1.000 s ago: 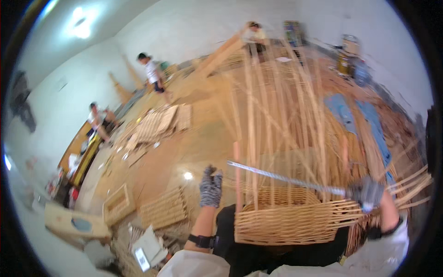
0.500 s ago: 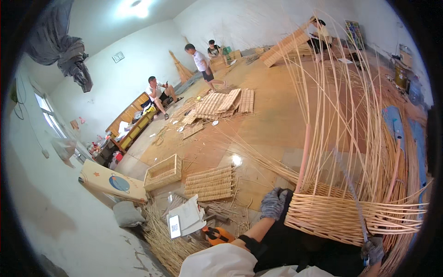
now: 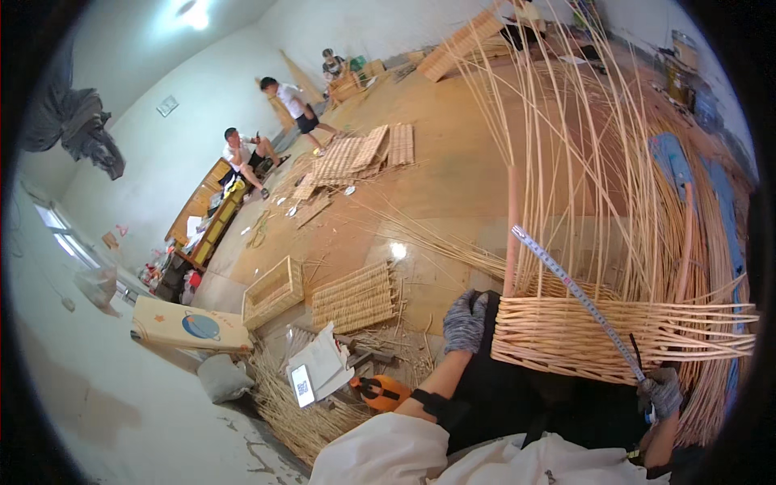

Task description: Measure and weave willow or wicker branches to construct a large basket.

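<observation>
A half-woven willow basket (image 3: 558,331) lies across my black-clad legs, with tall unwoven rods rising from it and loose ends sticking out to the right. My right hand (image 3: 663,392), in a grey glove, is closed around a tape measure at the basket's lower right. The pulled-out tape blade (image 3: 578,295) slants up and left across the front of the weave, its free end near a thick pinkish rod (image 3: 512,234) at the left corner. My left hand (image 3: 466,322), also gloved, rests on my knee beside the basket's left end, holding nothing; its fingers look extended.
Bundled rods (image 3: 703,267) and blue sheeting (image 3: 671,162) lie on the right. To my left are a woven panel (image 3: 356,297), a wooden crate (image 3: 273,291), a phone (image 3: 302,385) and an orange-handled tool (image 3: 380,393). Several people are farther back, near stacked panels (image 3: 347,158).
My right hand has risen slightly, and the tape blade has swung left so its end is nearer the left corner rod. The view has shifted a little; my left hand stays on the knee.
</observation>
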Available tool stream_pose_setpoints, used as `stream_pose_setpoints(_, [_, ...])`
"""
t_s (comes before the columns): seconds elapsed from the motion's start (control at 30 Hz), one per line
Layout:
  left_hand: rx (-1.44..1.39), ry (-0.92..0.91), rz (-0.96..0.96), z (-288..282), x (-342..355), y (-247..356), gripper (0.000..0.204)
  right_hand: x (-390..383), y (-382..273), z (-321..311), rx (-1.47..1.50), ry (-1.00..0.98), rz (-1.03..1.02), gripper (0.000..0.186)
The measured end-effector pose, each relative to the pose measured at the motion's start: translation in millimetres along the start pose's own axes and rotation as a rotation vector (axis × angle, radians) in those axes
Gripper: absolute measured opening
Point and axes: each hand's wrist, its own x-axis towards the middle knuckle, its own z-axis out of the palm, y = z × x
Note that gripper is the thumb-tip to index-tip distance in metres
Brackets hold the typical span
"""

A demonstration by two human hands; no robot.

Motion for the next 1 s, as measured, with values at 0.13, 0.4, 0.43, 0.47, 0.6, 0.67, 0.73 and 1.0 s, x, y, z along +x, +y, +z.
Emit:
stream_pose_setpoints(0.13, [0.006,0.028,0.007,4.9,-1.5,-1.0,0.042,-3.7,-19.4,-2.0,0.034,-0.115,0.182,0.044])
stream_pose_setpoints(0.4, [-0.013,-0.019,-0.008,-1.5,-7.5,6.5,0.043,-7.4,10.7,-8.1,-0.103,0.005,0.143,0.046])
stream_pose_setpoints(0.43, [-0.007,-0.039,-0.034,-0.4,-8.2,8.6,0.043,-6.7,-27.0,2.3,-0.037,-0.053,0.104,0.038])
stream_pose_setpoints(0.47, [0.012,-0.021,-0.032,-2.8,-9.8,1.6,0.043,-7.7,-27.3,5.4,-0.049,-0.018,0.086,0.034])
stream_pose_setpoints(0.6, [0.007,-0.064,-0.026,-5.9,-5.2,11.7,0.044,1.3,-19.2,8.8,0.012,0.037,0.165,0.030])
stream_pose_setpoints(0.67, [0.016,-0.057,-0.042,-7.8,-7.5,9.5,0.044,1.6,-28.8,9.9,-0.054,0.002,0.140,0.028])
stream_pose_setpoints(0.73, [0.016,-0.049,-0.039,-6.3,-5.0,7.7,0.044,4.1,-25.9,11.6,-0.117,-0.015,0.106,0.026])
stream_pose_setpoints(1.0, [-0.037,-0.051,-0.036,-3.0,-4.3,9.2,0.043,6.1,53.0,-13.8,0.182,0.062,0.182,0.038])
